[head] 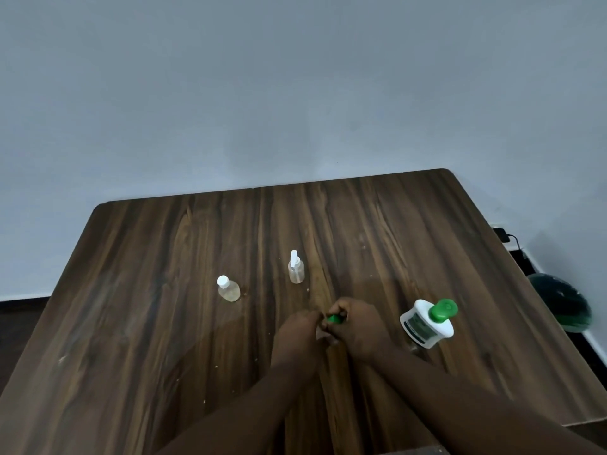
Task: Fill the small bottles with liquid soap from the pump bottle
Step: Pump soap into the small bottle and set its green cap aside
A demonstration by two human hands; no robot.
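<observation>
Brown table [131, 290], grey wall. My left hand [297, 336] and right hand [358, 326] both pinch a small green thing [334, 319] — a slippy grip could drop it. Pump bottle [427, 323] at 3 o'clock, small bottle [229, 289] at 11, spray bottle [296, 269] at 12.
</observation>
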